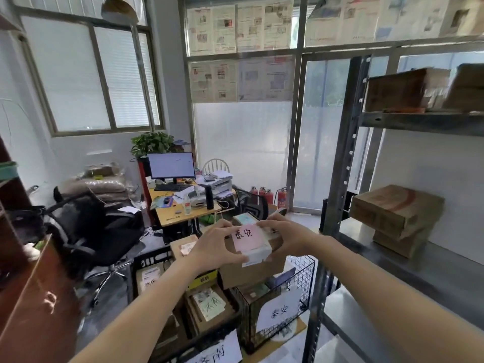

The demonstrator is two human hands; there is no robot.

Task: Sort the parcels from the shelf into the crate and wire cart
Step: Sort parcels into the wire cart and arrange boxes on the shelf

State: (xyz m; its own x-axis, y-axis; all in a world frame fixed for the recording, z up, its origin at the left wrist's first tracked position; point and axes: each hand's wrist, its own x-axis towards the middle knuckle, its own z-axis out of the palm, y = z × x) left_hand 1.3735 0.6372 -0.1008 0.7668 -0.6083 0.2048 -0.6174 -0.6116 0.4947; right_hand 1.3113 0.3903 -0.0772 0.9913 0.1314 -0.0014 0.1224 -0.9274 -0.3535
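Observation:
A small white parcel (255, 251) with a pink handwritten label sits between both my hands, above a larger brown box (251, 273) that tops the wire cart (301, 281). My left hand (213, 248) grips the parcel's left side and my right hand (286, 235) grips its right side. The black crate (154, 260) stands left of the cart, filled with several labelled parcels. On the metal shelf (419, 260) at the right lie brown cardboard parcels (395, 214). More brown parcels (408, 89) rest on the shelf level above.
White paper signs hang on the front of the crate (222, 352) and the cart (280, 310). A black office chair (86, 231) stands at the left, a desk with a monitor (171, 166) behind. Fire extinguishers (281, 196) stand by the glass door.

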